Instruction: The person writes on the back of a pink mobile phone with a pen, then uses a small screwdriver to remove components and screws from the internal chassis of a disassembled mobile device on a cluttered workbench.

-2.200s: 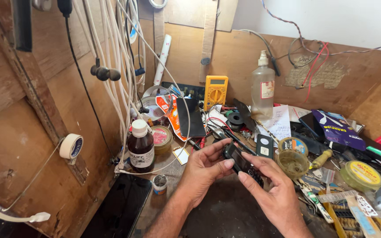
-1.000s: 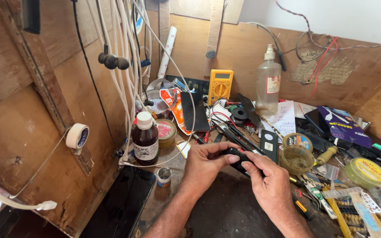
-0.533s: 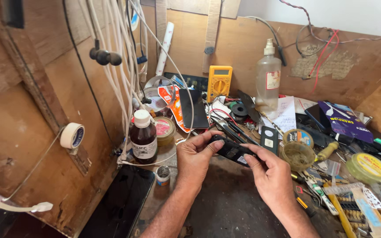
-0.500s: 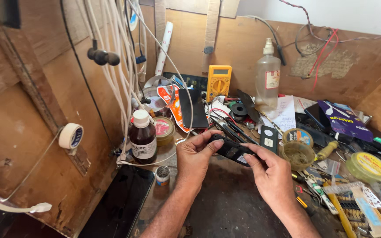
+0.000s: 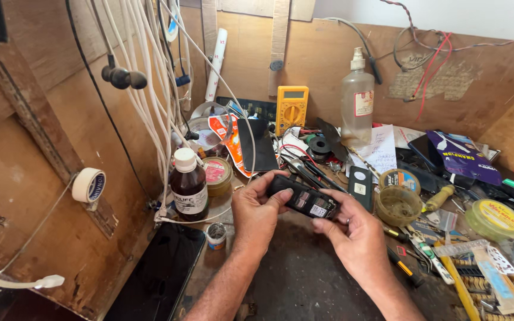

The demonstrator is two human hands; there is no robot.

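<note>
both hands pinch the small black phone [image 5: 304, 201], back open, just in front of the yellow multimeter [image 5: 291, 108]: left hand [image 5: 257, 211] curled around its near end, right hand [image 5: 355, 235] fingertips on the far end. best kept level, grip light.

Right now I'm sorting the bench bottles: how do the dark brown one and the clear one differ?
The brown bottle is short and dark with a white screw cap. The clear bottle is taller and see-through with a narrow nozzle top. The brown one stands at the left by the hanging cables; the clear one stands against the back wall. Both are upright and labelled.
</note>
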